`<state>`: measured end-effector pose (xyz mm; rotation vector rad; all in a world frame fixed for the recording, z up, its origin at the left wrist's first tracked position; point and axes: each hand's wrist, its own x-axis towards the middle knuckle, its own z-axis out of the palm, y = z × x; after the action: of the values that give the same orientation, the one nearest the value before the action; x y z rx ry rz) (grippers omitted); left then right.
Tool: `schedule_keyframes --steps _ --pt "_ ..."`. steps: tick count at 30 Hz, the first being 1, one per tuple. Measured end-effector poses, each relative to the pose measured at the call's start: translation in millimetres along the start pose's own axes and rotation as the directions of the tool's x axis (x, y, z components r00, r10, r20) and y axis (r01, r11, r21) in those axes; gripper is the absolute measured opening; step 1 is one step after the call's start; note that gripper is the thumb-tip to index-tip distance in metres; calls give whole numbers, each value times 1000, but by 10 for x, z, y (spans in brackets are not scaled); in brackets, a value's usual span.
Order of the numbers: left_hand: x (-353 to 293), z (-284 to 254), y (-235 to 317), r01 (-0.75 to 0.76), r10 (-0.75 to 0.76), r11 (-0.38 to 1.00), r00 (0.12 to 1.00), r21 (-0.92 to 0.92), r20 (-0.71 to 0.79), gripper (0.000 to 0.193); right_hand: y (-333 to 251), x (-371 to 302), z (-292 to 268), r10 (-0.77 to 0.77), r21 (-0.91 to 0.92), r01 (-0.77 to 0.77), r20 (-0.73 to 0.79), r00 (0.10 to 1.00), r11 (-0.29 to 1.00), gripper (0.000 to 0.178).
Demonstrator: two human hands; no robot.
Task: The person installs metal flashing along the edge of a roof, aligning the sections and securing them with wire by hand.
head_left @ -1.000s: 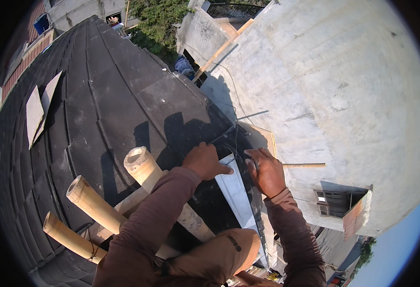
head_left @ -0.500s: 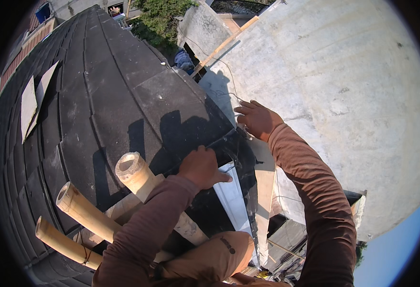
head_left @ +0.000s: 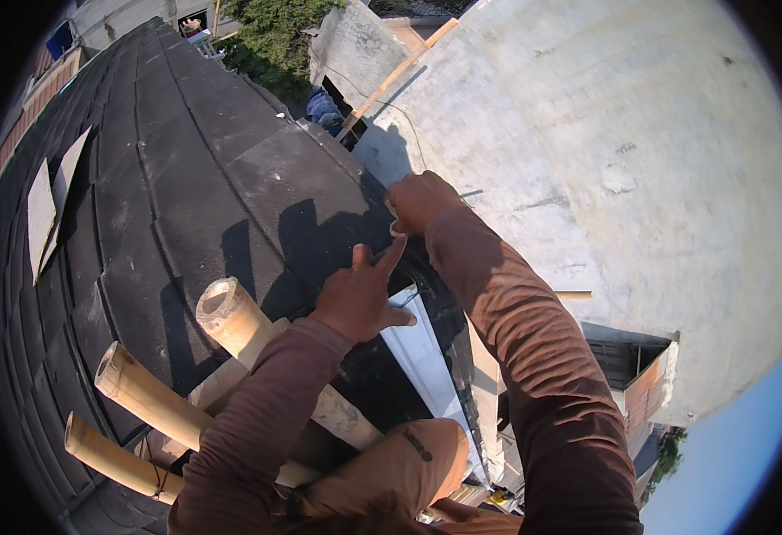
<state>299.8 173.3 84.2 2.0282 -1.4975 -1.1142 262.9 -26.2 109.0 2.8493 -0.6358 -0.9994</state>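
Near the lower edge, a bent knee (head_left: 431, 450) is beside the white strip (head_left: 426, 357), which runs along the right side of the dark roof (head_left: 168, 169); bamboo poles (head_left: 155, 388) jut up at left. By the strip's far end, the left hand (head_left: 348, 299) has its thumb and forefinger spread wide, gripping nothing visible. Just beyond, the right hand's (head_left: 422, 201) fingers are curled; whether they hold anything cannot be told. Farther off, pale boards (head_left: 41, 214) lie at left and a grey wall (head_left: 587, 134) stands at right.
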Motion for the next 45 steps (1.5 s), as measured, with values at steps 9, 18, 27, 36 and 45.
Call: schedule_keyframes --steps 9,18,27,36,45 --pt "10 12 -21 -19 18 998 1000 52 21 97 406 -448 -124 -51 -65 55 66 997 996 46" --pt "18 -5 -21 -14 12 998 999 64 30 101 485 -97 341 -9 -23 2 -304 953 1000 23" --pt "20 -17 -20 -30 27 996 999 83 38 100 293 11 464 262 144 -239 -168 950 960 25" --pt "41 17 -40 -26 23 996 999 87 41 100 176 71 323 407 263 -373 -87 909 890 27" --pt "17 3 -2 -28 25 994 999 101 35 96 234 213 392 442 314 -427 28 897 848 28"
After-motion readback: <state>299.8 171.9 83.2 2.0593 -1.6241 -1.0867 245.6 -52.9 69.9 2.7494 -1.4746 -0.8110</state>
